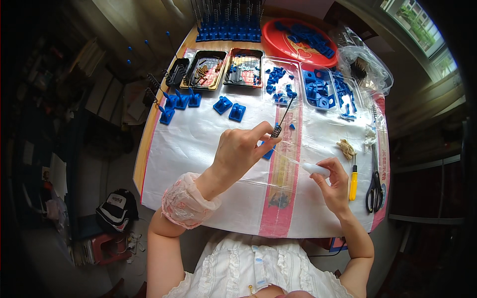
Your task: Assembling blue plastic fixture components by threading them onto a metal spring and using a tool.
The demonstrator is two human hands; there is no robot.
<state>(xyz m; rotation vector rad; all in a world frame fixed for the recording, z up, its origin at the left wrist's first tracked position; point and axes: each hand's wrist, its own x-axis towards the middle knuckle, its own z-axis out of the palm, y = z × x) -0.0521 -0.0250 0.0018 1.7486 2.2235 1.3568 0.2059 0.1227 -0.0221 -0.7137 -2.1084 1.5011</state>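
Here, blue parts (304, 36) in basin (276, 43), clear tray (292, 66); spring (276, 131) in left hand (240, 147).

Tabletop (139, 166): wood edge exposed at left; white sheet (179, 146) with pink-edged stripes covers most of it. Far side: black trays (243, 86), clear tubs (296, 74), round red tray (269, 45). Left of centre: loose blue brackets (237, 112). Right: yellow-handled tool (353, 185), tan wad (346, 148), black-handled scissors (375, 191).
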